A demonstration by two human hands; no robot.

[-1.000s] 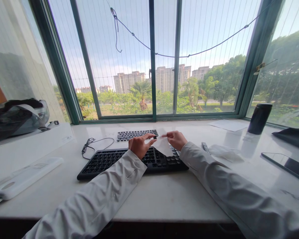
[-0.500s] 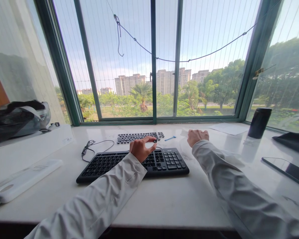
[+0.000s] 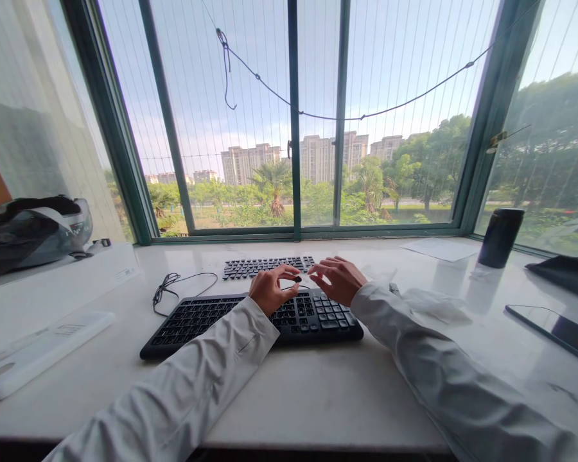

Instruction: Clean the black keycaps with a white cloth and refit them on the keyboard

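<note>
A black keyboard lies on the white sill in front of me. My left hand hovers over its right half and pinches a small black keycap between thumb and forefinger. My right hand is just to the right of it, fingers spread and curled, its fingertips close to the keycap and holding nothing that I can see. Behind the hands lies a flat black set of keys. A black cable curls at the keyboard's left.
A crumpled white wipe lies right of the keyboard. A dark cylinder stands at the back right, with a sheet of paper near it. A dark tablet is at right, a white long box and a helmet at left.
My right hand put the white wipe down to the right and came back next to my left hand. The left hand still pinches the small keycap.
</note>
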